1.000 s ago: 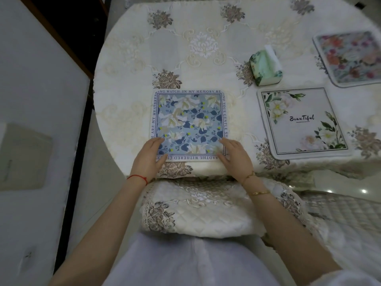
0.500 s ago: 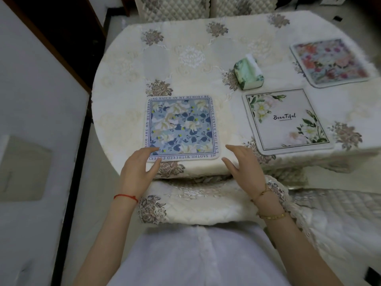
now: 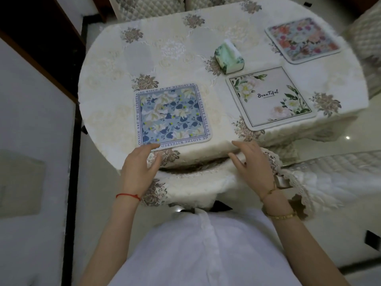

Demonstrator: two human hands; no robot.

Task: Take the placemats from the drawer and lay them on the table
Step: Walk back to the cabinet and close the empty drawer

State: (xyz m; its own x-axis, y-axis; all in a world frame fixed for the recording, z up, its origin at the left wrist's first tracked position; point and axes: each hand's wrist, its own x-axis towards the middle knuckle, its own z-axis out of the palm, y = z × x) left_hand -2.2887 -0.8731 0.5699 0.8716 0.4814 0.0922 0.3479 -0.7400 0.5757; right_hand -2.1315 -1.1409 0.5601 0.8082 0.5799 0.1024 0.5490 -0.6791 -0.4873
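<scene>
The blue placemat [image 3: 173, 116] lies flat near the bench [image 3: 107, 83] front edge, square, lettered border facing outward; left hand [image 3: 138, 168] fingertips touch its near corner, right hand [image 3: 252, 162] hovers, both spread

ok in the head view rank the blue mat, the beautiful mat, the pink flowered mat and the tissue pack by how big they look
1. Blue mat and beautiful mat: they look alike, so no ranking.
2. Pink flowered mat: looks smaller, but it lies farther off, so unsure.
3. Tissue pack: clearly smallest.
</scene>
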